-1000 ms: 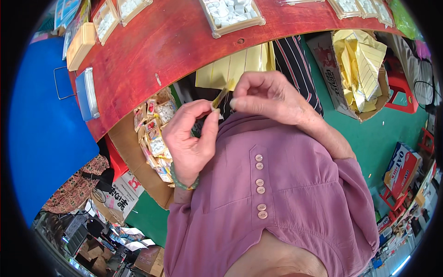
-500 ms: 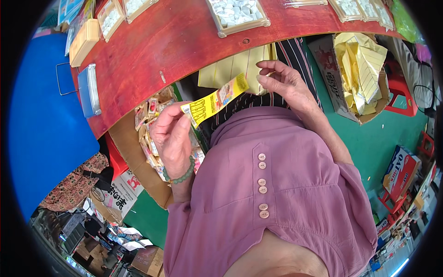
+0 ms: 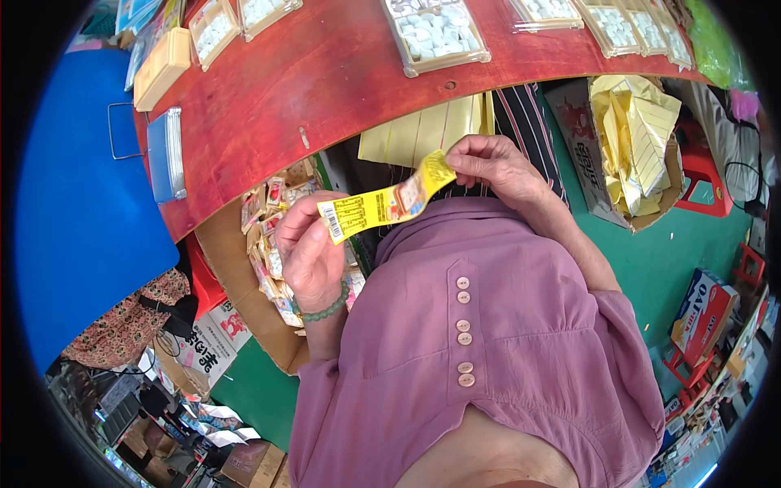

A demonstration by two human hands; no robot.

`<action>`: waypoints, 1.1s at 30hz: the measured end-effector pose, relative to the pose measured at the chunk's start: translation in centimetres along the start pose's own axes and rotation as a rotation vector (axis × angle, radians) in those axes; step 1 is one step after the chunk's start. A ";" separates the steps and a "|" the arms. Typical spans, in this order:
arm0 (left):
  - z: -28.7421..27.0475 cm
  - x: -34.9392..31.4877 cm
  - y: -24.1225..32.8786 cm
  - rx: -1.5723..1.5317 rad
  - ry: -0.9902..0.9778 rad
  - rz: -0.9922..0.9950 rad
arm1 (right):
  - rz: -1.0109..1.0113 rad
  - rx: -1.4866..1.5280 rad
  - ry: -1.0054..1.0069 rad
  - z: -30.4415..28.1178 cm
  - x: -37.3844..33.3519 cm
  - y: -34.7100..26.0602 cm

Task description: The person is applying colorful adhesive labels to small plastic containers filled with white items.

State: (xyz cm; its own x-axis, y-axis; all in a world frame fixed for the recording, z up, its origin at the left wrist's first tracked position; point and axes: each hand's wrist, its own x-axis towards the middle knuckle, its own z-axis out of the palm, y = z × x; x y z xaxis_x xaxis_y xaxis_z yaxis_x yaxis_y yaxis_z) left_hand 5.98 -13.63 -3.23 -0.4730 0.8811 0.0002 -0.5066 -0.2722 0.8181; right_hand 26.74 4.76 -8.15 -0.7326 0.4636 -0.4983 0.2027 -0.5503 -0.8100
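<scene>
A yellow printed label strip [image 3: 370,209] with a picture near its right part stretches between my hands, above my lap. My left hand [image 3: 309,252], with a green bead bracelet at the wrist, pinches its left end. The far right end is pinched between the thumb and fingers of my right hand [image 3: 496,169]; there the strip curls upward. Behind the strip lie yellow striped sheets [image 3: 419,130] over my lap. Close by my left hand, a cardboard box [image 3: 232,264] holds many small wrapped packs [image 3: 264,236].
Trays of pale pieces [image 3: 439,37] stand along the red table [image 3: 268,89], with a wooden-coloured box [image 3: 161,69] and blue-white stacked cards [image 3: 167,154] at its left. A blue board [image 3: 81,187] is on the left. On the right, a carton [image 3: 598,175] holds crumpled yellow paper [image 3: 630,138] beside a red stool [image 3: 706,183].
My right hand has closed its fingers on the strip's right end, which it was apart from before. My left hand still holds the other end, and the strip now lies more level.
</scene>
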 end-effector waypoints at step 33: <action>6.2 17.2 -1.9 0.476 0.210 0.088 | -0.748 -0.779 0.834 -1.6 3.5 -13.2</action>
State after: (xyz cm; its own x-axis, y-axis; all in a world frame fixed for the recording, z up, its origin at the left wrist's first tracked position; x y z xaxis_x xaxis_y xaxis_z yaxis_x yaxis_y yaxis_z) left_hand 3.32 4.42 -1.21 -0.6581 0.7529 0.0057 -0.0978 -0.0930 0.9909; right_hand 22.56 14.75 0.35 -0.2776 0.9057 0.3204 0.4481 0.4171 -0.7907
